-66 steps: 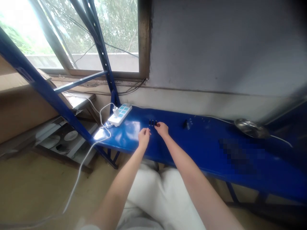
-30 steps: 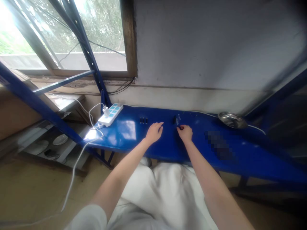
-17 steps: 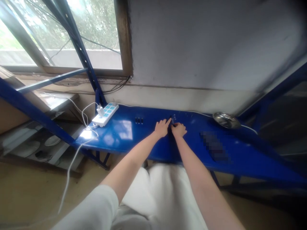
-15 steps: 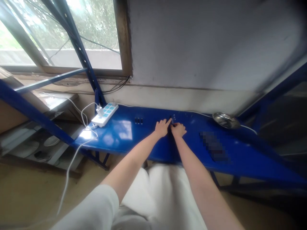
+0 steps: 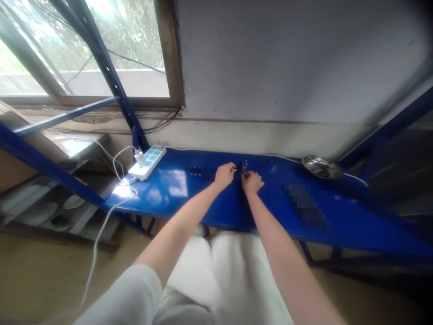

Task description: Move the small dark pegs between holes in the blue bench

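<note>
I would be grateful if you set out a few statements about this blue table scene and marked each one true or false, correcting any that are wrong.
1. A white plug sits in the power strip. True.
2. The power strip lies at the right end of the table. False: it is toward the left end.
3. Three small dark pieces lie in a row to the left of the left hand. True.
4. The left hand is crossed over the right hand. False: they are side by side, apart.
5. A shiny metal dish lies to the right of both hands. True.
</note>
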`<state>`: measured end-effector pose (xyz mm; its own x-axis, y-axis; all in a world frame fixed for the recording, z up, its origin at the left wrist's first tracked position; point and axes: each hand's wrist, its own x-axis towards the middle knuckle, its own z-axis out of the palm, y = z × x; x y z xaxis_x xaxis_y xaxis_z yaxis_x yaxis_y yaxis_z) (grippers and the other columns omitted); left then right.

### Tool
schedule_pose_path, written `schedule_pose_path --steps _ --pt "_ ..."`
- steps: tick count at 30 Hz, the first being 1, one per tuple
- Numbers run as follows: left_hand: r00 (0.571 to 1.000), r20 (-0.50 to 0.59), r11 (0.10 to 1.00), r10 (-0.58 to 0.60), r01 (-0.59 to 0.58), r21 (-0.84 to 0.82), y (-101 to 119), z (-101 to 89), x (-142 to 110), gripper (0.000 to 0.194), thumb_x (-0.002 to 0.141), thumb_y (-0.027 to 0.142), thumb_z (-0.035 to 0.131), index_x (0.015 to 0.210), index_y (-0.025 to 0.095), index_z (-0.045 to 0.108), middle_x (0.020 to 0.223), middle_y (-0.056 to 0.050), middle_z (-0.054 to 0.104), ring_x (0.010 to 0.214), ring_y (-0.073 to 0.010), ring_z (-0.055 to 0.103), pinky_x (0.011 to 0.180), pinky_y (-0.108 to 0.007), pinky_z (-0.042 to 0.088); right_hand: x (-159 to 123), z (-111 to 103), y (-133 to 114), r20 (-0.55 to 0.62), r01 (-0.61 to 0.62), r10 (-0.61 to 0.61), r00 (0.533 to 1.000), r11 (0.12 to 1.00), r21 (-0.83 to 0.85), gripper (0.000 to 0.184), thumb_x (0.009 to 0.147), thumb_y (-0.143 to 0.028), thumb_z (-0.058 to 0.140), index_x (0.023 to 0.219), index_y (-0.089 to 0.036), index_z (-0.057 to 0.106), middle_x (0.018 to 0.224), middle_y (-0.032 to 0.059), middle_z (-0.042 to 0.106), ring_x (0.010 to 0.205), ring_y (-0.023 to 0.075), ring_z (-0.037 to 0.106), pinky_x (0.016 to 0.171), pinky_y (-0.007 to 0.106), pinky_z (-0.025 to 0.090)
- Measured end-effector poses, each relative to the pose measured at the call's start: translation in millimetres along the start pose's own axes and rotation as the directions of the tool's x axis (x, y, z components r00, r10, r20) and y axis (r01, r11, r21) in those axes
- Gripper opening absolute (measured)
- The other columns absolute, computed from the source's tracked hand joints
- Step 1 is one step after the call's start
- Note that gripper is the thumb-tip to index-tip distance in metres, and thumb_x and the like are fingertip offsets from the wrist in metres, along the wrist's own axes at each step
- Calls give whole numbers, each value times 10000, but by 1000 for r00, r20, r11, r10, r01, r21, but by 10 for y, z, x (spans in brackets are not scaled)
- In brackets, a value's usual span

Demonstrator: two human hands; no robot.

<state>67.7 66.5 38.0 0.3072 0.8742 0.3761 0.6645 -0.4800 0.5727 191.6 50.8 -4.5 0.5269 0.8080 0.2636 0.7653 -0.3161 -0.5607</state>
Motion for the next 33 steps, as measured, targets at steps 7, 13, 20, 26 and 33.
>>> schedule_pose_path --steps 7,13,20,26,33 --pt "996 -79 979 -46 29 -204 -3 -169 -27 126 793 178 544 889 172 626 842 -44 664 764 -138 602 744 -258 464 -82 -20 -32 -59 260 -262 963 965 -38 207 809 -284 440 791 -162 607 859 82 603 838 214 456 718 320 247" --pt "994 -99 976 -42 19 -219 35 -361 -82 115 786 177 555 873 173 630 824 -39 667 755 -132 604 755 -264 466 -148 -63 -101 -85 353 -353 932 935 -18 201 818 -267 432 787 -160 599 820 81 599 810 208 459 695 306 252" --pt "998 3 993 57 -57 -103 64 -696 -143 143 785 196 562 903 164 634 832 -44 683 749 -132 620 736 -250 472 -207 -139 -207 -78 457 -459 885 888 -49 167 807 -245 453 755 -165 590 792 66 599 784 195 464 691 298 250" --pt "976 128 978 177 -190 91 51 -965 -211 157 785 228 563 904 168 647 855 -45 700 803 -162 641 769 -268 464 -310 -270 -316 -54 572 -577 815 815 -93 154 805 -200 455 722 -164 580 762 60 595 771 189 473 688 298 248" --pt "969 206 967 133 -173 188 114 -1093 -295 164 794 198 533 918 156 633 869 -42 705 848 -170 643 815 -288 446 -421 -328 -543 -65 641 -642 764 767 -37 138 800 -207 474 756 -166 598 754 58 592 761 188 471 677 299 240"
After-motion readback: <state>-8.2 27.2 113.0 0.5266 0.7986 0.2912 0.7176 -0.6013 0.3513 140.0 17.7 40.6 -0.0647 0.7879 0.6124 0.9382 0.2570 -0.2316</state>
